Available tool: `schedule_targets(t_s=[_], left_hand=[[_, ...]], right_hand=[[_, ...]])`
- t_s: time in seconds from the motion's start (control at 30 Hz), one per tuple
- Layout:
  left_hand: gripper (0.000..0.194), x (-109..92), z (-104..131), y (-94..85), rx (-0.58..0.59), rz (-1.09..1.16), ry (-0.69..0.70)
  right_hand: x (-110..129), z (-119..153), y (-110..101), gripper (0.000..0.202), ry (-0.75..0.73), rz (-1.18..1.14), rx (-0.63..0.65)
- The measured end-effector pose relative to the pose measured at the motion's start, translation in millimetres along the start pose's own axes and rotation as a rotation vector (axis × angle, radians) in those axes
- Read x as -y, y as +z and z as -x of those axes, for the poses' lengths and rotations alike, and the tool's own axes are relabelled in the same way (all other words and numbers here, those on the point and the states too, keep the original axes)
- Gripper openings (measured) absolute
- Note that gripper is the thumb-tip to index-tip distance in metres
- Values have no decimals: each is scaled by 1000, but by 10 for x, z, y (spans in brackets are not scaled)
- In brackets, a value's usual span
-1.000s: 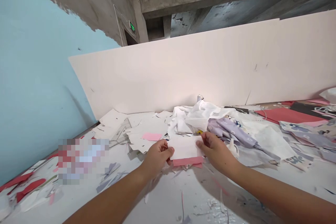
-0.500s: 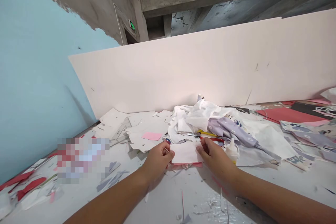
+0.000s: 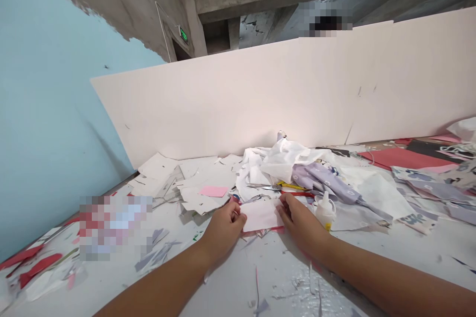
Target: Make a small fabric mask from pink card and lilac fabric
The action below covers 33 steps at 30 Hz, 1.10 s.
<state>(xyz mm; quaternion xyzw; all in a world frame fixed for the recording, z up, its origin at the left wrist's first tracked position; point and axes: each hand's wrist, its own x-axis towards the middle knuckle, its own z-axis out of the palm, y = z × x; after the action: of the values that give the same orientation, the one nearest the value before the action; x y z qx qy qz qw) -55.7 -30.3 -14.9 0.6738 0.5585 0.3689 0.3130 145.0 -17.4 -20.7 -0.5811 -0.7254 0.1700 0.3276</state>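
Observation:
A small pale rectangular piece of paper (image 3: 261,216) is stretched between my two hands, just above the white table. Red or pink shows along its lower edge. My left hand (image 3: 223,222) pinches its left end between thumb and fingers. At the right end, my right hand (image 3: 297,215) grips it the same way. A glue bottle (image 3: 325,212) with a pointed white nozzle stands upright just beyond my right hand. Scissors (image 3: 266,186) with red handles lie behind the paper, beside a yellow tool (image 3: 292,185).
White cloth (image 3: 282,156) and purple flowered fabric (image 3: 327,181) are heaped at the back. Paper sheets (image 3: 204,181) with a pink card (image 3: 213,191) lie left of them. Red sheets (image 3: 407,158) lie far right. A tall pale board (image 3: 238,104) closes off the back; scraps litter the table.
Both hands keep hold of the paper in almost the same place. The view has shifted slightly, and a blurred dark shape now shows above the board.

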Motion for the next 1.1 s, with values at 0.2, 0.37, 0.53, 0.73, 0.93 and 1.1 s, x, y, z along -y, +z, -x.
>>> schedule_targets(t_s=[0.2,0.37,0.53,0.73,0.93,1.1], left_hand=[[20,-8,-6,-6,-8,-67,10],[18,25,-26,-4,-10,-81,20],[17,52,-38,-4,-23,-76,7],[18,40,-39,-7,-20,-71,0],[17,15,-36,-15,-10,-73,5],[18,57,-46,-4,-16,-73,-4]], right_hand=[[17,-2,-5,15,9,35,9],[-23,-9,27,13,22,38,16],[-55,-13,51,16,21,28,9],[-58,-10,54,15,16,34,-14],[-45,6,57,15,-41,72,-47],[-57,16,76,16,-192,93,-122]])
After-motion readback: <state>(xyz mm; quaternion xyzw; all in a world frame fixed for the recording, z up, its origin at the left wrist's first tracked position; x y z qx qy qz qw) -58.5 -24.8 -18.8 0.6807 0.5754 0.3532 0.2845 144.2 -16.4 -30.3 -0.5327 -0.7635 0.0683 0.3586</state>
